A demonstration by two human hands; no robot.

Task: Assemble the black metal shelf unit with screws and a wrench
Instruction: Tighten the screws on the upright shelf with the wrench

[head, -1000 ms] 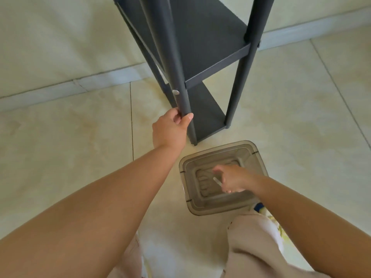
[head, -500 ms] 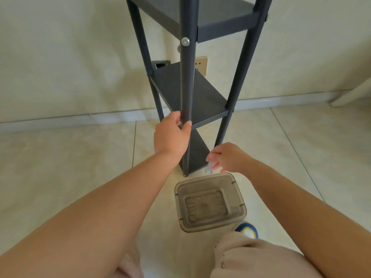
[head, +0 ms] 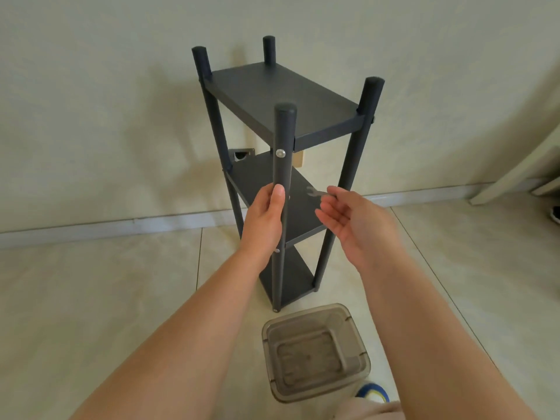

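– Where is the shelf unit [head: 281,122]?
– Mid-frame, upright on the tiled floor [head: 91,298] by the wall. The left hand [head: 265,218] grips its near post.
– And the right hand [head: 353,221]?
– Beside it, pinching a small wrench [head: 316,193]. A clear plastic box [head: 315,353] sits lower centre.

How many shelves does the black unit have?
3: the top shelf, the middle shelf behind the left hand, and the bottom shelf near the floor.
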